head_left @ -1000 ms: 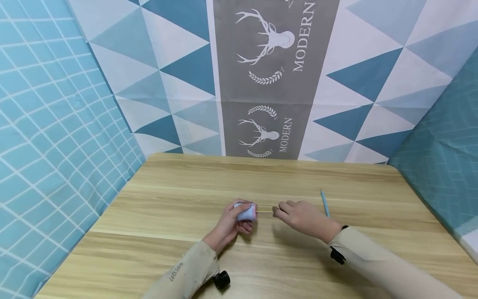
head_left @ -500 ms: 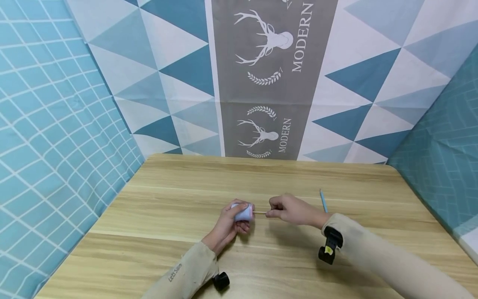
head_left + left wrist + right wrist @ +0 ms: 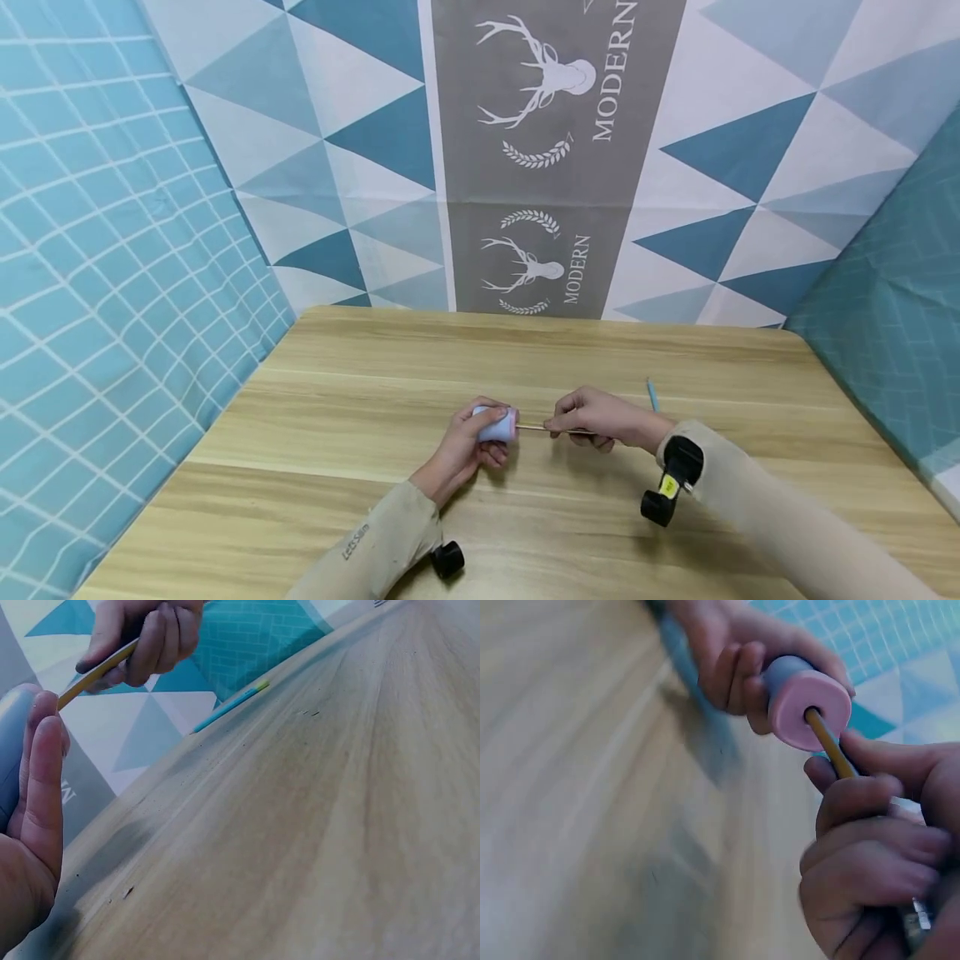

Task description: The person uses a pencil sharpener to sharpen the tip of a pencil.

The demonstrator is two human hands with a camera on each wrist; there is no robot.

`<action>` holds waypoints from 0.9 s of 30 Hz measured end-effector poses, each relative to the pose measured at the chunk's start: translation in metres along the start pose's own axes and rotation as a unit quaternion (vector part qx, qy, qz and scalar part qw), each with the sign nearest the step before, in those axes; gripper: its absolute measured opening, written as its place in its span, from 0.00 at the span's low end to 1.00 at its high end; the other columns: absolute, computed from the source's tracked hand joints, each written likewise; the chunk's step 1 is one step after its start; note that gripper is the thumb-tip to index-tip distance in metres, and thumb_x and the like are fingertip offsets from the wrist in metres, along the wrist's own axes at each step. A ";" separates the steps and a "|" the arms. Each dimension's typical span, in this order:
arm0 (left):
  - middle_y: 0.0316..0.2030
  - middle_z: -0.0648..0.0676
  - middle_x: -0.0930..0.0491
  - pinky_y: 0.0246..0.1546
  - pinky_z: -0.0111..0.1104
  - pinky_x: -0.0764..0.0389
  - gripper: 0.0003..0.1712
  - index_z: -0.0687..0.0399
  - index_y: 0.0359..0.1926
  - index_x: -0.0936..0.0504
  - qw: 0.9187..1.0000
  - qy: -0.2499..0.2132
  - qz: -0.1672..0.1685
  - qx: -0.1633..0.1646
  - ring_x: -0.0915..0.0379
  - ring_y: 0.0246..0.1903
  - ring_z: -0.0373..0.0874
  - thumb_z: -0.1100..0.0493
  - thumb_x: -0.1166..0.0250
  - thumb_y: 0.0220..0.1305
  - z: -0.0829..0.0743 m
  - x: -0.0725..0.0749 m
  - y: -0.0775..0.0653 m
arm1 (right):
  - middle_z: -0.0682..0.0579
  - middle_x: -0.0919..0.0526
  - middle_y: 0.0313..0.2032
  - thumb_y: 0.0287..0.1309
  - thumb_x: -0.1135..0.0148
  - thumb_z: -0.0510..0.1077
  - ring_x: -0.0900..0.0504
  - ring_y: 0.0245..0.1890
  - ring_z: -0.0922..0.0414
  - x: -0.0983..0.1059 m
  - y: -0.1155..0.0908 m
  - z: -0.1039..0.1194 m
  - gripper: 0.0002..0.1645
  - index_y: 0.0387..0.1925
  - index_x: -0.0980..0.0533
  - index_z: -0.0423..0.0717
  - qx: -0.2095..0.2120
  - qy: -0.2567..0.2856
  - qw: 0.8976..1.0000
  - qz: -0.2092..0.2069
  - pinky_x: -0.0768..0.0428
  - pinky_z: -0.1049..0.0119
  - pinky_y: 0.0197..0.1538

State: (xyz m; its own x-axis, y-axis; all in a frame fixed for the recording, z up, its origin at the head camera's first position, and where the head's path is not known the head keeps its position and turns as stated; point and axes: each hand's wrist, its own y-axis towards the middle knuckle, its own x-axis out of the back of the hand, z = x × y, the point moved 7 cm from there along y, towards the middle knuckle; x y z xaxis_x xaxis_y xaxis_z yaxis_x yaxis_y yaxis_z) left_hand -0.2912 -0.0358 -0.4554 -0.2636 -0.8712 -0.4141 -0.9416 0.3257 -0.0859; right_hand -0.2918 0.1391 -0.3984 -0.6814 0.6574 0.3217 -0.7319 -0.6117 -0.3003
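Note:
My left hand (image 3: 461, 447) grips a lavender pencil sharpener (image 3: 495, 425) with a pink end, held on its side above the table. In the right wrist view, a yellow pencil (image 3: 829, 745) runs into the round hole in the sharpener's pink face (image 3: 795, 720); its inner end is hidden. My right hand (image 3: 596, 415) pinches this pencil between thumb and fingers, a short way from the hole. The pencil's far part passes beneath the right hand and is partly covered by it.
A light blue pencil (image 3: 652, 395) lies on the wooden table (image 3: 360, 400) just behind my right wrist. Small dark specks (image 3: 127, 891) dot the tabletop. Patterned cloth walls (image 3: 525, 167) stand at the back and both sides.
My right hand and wrist have turned about the yellow pencil, and the fingers have shifted along it, so more of it shows. My left hand with the sharpener stays almost in place.

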 end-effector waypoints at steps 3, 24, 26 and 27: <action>0.22 0.58 0.21 0.12 0.31 0.18 0.03 0.49 0.37 0.19 1.000 0.004 0.003 0.007 0.24 0.12 0.41 0.58 0.39 0.65 0.002 -0.001 0.000 | 0.56 0.25 0.16 0.68 0.39 0.43 0.35 0.12 0.64 0.002 -0.014 0.015 0.14 0.39 0.20 0.33 0.118 -0.148 0.980 -0.058 0.35 0.71 0.16; 0.24 0.55 0.22 0.11 0.23 0.27 0.07 0.54 0.40 0.25 0.999 -0.008 -0.014 0.029 0.28 0.11 0.37 0.55 0.43 0.68 0.005 0.005 0.002 | 0.61 0.38 0.12 0.77 0.53 0.49 0.42 0.11 0.68 -0.037 -0.034 0.046 0.22 0.23 0.34 0.47 0.457 -0.583 0.616 -0.268 0.39 0.76 0.13; 0.24 0.55 0.22 0.11 0.24 0.26 0.06 0.54 0.40 0.25 1.000 -0.005 -0.019 0.025 0.28 0.11 0.37 0.56 0.43 0.68 0.005 0.006 0.002 | 0.64 0.40 0.13 0.73 0.45 0.48 0.45 0.13 0.71 -0.031 -0.028 0.048 0.21 0.22 0.35 0.50 0.409 -0.516 0.716 -0.232 0.43 0.77 0.14; 0.23 0.56 0.22 0.11 0.24 0.26 0.06 0.54 0.39 0.24 0.999 -0.005 -0.021 0.023 0.27 0.11 0.37 0.56 0.42 0.67 0.005 0.007 0.002 | 0.66 0.41 0.13 0.70 0.41 0.47 0.46 0.13 0.71 -0.026 -0.024 0.047 0.21 0.21 0.36 0.51 0.373 -0.470 0.772 -0.211 0.44 0.78 0.15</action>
State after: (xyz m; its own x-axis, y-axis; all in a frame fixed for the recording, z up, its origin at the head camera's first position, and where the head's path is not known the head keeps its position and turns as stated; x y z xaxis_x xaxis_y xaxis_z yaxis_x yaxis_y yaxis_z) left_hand -0.2939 -0.0392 -0.4630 -0.2221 -0.8805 -0.4187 -0.9407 0.3064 -0.1453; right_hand -0.2564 0.1158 -0.3577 0.1745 0.4718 0.8643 -0.4457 -0.7448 0.4966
